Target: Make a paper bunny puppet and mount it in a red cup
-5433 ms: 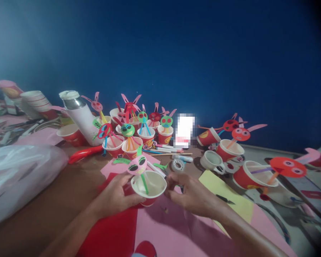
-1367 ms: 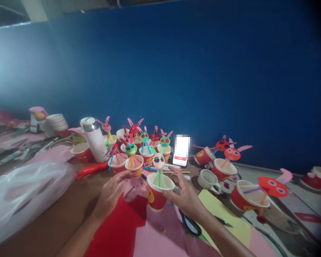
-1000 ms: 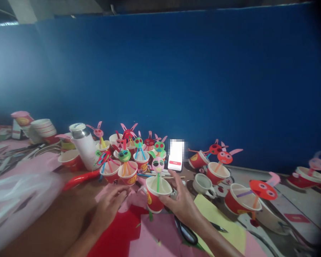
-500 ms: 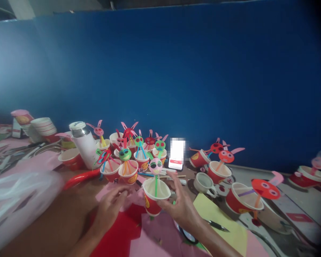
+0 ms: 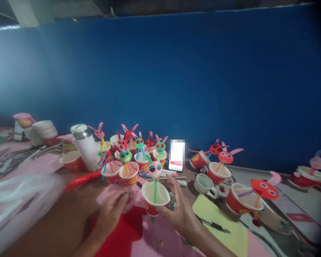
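Note:
A red paper cup with a white inside stands tilted a little in front of me. From it rises a green strip bearing a pink paper face with dark eyes and green ears. My right hand is at the cup's right side, thumb near its wall and fingers spread apart. On the cup's left, my left hand hovers over pink and red paper, its thumb and fingertips close together; whether anything small is between them is hidden.
Several decorated cups stand behind, beside a white flask and a lit phone. To the right are a white mug, a pen on yellow paper and more cups. A plastic bag lies left.
The view has shifted slightly. The dark round-rimmed thing under my right forearm is now hidden. Both hands stay on either side of the cup, nearly unmoved.

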{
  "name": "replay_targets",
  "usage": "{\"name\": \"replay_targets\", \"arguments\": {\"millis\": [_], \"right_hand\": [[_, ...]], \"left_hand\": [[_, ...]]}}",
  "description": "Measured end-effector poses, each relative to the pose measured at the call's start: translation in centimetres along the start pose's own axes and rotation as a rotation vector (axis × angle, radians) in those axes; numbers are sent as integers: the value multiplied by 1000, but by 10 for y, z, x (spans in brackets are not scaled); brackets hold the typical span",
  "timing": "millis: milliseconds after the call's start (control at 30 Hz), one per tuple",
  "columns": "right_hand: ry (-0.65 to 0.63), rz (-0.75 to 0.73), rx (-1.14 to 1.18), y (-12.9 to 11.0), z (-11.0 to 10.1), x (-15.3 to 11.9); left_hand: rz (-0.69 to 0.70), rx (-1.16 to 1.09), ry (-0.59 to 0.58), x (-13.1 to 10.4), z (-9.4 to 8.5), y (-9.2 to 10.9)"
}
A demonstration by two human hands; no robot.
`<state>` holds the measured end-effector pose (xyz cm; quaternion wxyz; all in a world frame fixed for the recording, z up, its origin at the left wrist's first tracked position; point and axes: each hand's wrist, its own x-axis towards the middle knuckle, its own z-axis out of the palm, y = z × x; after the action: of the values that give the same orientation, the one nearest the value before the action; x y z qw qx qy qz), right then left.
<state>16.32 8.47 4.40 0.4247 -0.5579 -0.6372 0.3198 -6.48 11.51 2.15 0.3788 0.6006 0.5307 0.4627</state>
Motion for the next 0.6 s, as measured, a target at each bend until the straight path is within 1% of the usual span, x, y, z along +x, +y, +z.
{"name": "replay_targets", "arguments": {"millis": [200, 400, 500, 600], "right_hand": [[-11, -56, 53, -5, 5, -7], [-3, -183, 48, -5, 11, -9], [-31, -181, 58, -6, 12, -12], [-37, -146, 80, -5, 12, -15]], "left_hand": [[43, 29, 30, -3, -4, 8], [84, 95, 52, -5, -9, 14], [112, 118, 80, -6, -11, 16], [138, 122, 107, -6, -11, 15]]}}
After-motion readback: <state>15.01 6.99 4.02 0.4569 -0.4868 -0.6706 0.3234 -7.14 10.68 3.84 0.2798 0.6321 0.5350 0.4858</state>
